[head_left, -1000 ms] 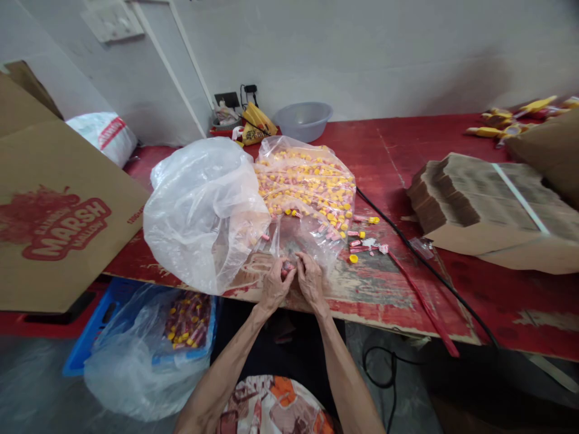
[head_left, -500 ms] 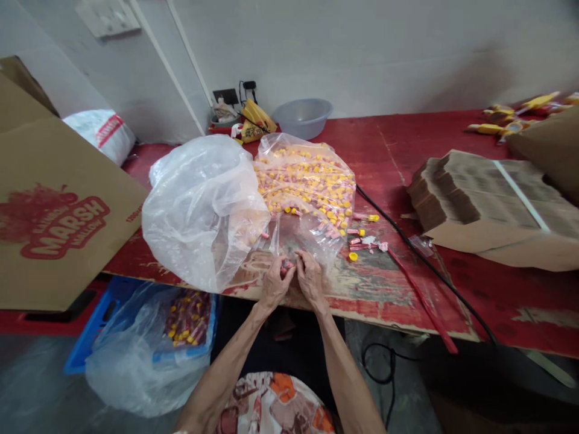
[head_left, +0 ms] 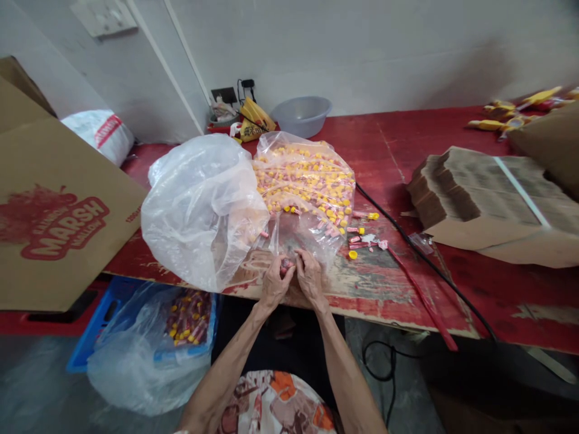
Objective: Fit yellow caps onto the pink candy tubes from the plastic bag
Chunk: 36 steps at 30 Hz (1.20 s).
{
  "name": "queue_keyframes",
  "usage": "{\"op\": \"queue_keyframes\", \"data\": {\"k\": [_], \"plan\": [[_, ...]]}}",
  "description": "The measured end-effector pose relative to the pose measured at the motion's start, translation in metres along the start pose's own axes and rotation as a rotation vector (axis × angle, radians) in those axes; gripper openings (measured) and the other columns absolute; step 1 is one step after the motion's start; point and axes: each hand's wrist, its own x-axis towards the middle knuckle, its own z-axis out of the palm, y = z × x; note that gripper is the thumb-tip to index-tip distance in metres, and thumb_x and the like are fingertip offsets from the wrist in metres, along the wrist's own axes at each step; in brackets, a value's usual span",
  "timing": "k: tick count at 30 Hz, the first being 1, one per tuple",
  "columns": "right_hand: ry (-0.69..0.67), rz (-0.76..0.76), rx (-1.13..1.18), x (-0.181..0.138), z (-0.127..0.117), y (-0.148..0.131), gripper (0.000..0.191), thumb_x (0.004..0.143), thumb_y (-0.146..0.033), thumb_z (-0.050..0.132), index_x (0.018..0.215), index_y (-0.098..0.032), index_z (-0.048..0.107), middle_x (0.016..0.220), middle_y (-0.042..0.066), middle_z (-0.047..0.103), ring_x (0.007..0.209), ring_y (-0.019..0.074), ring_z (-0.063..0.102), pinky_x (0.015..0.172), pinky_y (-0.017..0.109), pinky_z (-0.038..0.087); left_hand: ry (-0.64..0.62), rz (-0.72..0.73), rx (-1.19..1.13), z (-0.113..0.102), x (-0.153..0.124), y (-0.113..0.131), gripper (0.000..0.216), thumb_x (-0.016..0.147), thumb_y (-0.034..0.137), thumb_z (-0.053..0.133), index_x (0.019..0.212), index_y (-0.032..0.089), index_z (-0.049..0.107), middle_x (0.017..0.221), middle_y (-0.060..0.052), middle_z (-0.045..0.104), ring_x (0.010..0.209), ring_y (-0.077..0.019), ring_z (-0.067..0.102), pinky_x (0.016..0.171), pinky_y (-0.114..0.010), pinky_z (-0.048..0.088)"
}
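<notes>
My left hand and my right hand meet at the near edge of the red table, fingers pinched together on a small pink item between them. Just beyond my hands lies a clear plastic bag filled with small pink tubes with yellow caps. A puffed-up, mostly hollow clear bag sits to its left. A few loose pink tubes and yellow caps lie on the table to the right of my hands.
A blue crate lined with plastic holds more tubes below the table, left. A "Marsh" cardboard box stands at left. Stacked flat cardboard lies right. A black cable and red strip cross the table. A grey bowl sits at the back.
Both hands stay at the same spot on the table edge, fingers working the small pink item; the view has shifted slightly.
</notes>
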Motion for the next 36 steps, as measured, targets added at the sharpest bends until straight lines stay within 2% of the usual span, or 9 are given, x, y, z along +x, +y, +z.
{"op": "queue_keyframes", "data": {"k": [9, 16, 24, 31, 36], "plan": [[-0.009, -0.001, -0.029, 0.0002, -0.0007, 0.0003, 0.035, 0.106, -0.027, 0.043, 0.120, -0.020, 0.075, 0.114, 0.013, 0.078, 0.105, 0.0248, 0.072, 0.095, 0.038, 0.057, 0.027, 0.049, -0.035, -0.0011, -0.0015, 0.0022, 0.022, 0.097, 0.034, 0.063, 0.115, 0.021, 0.068, 0.102, -0.006, 0.076, 0.088, -0.0182, 0.073, 0.082, -0.029, 0.058], [-0.015, 0.003, -0.032, 0.0009, -0.0014, 0.0001, 0.034, 0.105, -0.026, 0.043, 0.118, -0.022, 0.075, 0.112, 0.011, 0.078, 0.105, 0.0249, 0.071, 0.097, 0.039, 0.057, 0.010, -0.009, -0.013, -0.0014, -0.0028, 0.0051, 0.021, 0.096, 0.032, 0.065, 0.113, 0.021, 0.069, 0.102, -0.006, 0.076, 0.085, -0.0173, 0.072, 0.081, -0.028, 0.058], [-0.018, -0.002, -0.020, 0.0006, -0.0012, 0.0013, 0.035, 0.105, -0.026, 0.043, 0.120, -0.021, 0.074, 0.114, 0.013, 0.078, 0.107, 0.0259, 0.072, 0.097, 0.041, 0.057, -0.005, -0.005, 0.004, -0.0026, -0.0039, 0.0055, 0.023, 0.096, 0.034, 0.064, 0.114, 0.022, 0.070, 0.104, -0.006, 0.076, 0.089, -0.0183, 0.072, 0.082, -0.029, 0.057], [-0.022, 0.004, -0.022, 0.0011, -0.0013, 0.0000, 0.035, 0.105, -0.026, 0.043, 0.118, -0.022, 0.074, 0.113, 0.012, 0.078, 0.106, 0.0255, 0.072, 0.097, 0.040, 0.057, 0.009, 0.045, -0.009, -0.0033, -0.0038, 0.0044, 0.022, 0.098, 0.034, 0.064, 0.114, 0.021, 0.069, 0.103, -0.007, 0.075, 0.086, -0.0187, 0.073, 0.082, -0.030, 0.057], [-0.021, 0.004, -0.018, 0.0008, -0.0022, -0.0006, 0.035, 0.106, -0.027, 0.043, 0.119, -0.023, 0.075, 0.113, 0.011, 0.078, 0.106, 0.0250, 0.072, 0.098, 0.039, 0.057, -0.003, -0.013, 0.015, -0.0029, -0.0043, 0.0063, 0.020, 0.097, 0.033, 0.065, 0.113, 0.022, 0.069, 0.102, -0.006, 0.077, 0.088, -0.0185, 0.073, 0.082, -0.029, 0.058]]}}
